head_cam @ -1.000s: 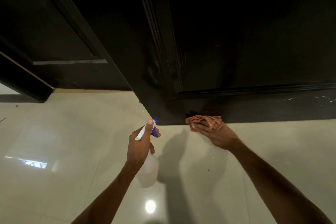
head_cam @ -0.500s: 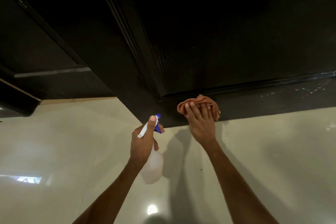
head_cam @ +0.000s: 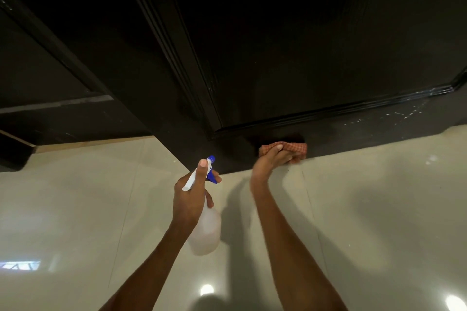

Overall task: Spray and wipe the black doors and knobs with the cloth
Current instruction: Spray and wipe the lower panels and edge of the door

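1. Glossy pale floor [head_cam: 101, 209] meets the black door [head_cam: 303, 45]; a second black door [head_cam: 50, 70] stands at left.
2. My right hand [head_cam: 271, 163] presses the cloth [head_cam: 285, 148] against the bottom rail, fingers curled over it.
3. My left hand [head_cam: 192, 199] grips the spray bottle [head_cam: 206, 232].
4. I judge overlapping strokes toward the white specks [head_cam: 401, 115] best.
5. Count: two doors, one cloth, one bottle; no knobs visible.

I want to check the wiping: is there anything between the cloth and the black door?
Nothing visible. The right hand presses the cloth straight onto the bottom rail of the door, just above the floor. The bottle, in the left hand, is off to the side.
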